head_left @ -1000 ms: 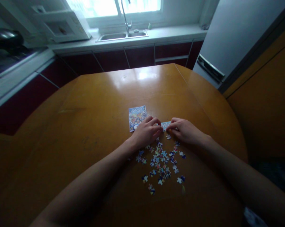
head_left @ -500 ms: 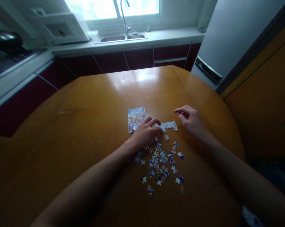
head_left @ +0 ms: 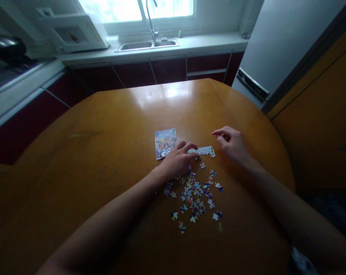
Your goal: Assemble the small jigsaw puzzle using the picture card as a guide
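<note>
My left hand (head_left: 178, 159) rests over the left end of a joined strip of jigsaw puzzle (head_left: 205, 150), its bent fingers and thumb apart around that end. Whether a small piece lies under its fingertips is hidden. To the right of the strip, my right hand (head_left: 229, 142) hovers with the index finger stretched out and the thumb apart from it; no piece shows in it. A heap of loose jigsaw pieces (head_left: 194, 191) lies below my left hand, and a single piece (head_left: 202, 165) sits just under the strip. The picture sheet (head_left: 165, 141) lies beyond my left wrist, partly covered by the hand.
All of this is on a brown wooden table (head_left: 118, 126) with a glossy top. Beyond it run a counter with a sink (head_left: 137, 46) and a white microwave (head_left: 75, 33). A fridge (head_left: 272, 46) stands at the right; a dark pan (head_left: 6, 47) is at far left.
My right hand has shifted very slightly, its fingers still stretched toward the strip. My left hand stays over the strip's left end. The pieces lie as before.
</note>
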Demonstrator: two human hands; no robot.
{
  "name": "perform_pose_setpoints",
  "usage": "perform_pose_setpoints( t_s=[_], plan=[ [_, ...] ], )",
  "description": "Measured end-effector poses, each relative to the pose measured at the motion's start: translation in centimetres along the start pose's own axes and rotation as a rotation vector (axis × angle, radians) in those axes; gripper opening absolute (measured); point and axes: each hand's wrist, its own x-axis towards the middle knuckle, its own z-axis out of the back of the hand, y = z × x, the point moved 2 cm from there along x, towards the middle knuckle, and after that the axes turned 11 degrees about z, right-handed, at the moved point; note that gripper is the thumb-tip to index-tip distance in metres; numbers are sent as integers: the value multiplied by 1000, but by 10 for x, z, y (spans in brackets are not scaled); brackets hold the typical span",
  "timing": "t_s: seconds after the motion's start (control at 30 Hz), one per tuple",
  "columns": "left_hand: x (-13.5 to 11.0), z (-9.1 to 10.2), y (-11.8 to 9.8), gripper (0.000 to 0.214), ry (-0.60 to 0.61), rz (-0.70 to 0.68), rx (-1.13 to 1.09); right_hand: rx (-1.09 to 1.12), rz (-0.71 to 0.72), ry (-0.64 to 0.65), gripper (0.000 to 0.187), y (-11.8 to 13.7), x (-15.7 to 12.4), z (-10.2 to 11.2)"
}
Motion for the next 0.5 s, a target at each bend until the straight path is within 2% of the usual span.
perform_pose_setpoints(
  t_s=[0.13, 0.2, 0.33, 0.5],
  plan=[
    [5, 15, 4, 40, -80, 58, -93, 5, 5, -14, 18, -2, 0, -1],
    [7, 27, 6, 32, -82, 95, -130, 1, 8, -21, 18, -3, 0, -1],
    [8, 52, 5, 19, 75, 101, -175, 13, 11, -15, 18, -4, 0, -1],
    [2, 80, 5, 14, 314, 144, -150, 22, -12, -4, 18, -5, -1, -1]
  ],
)
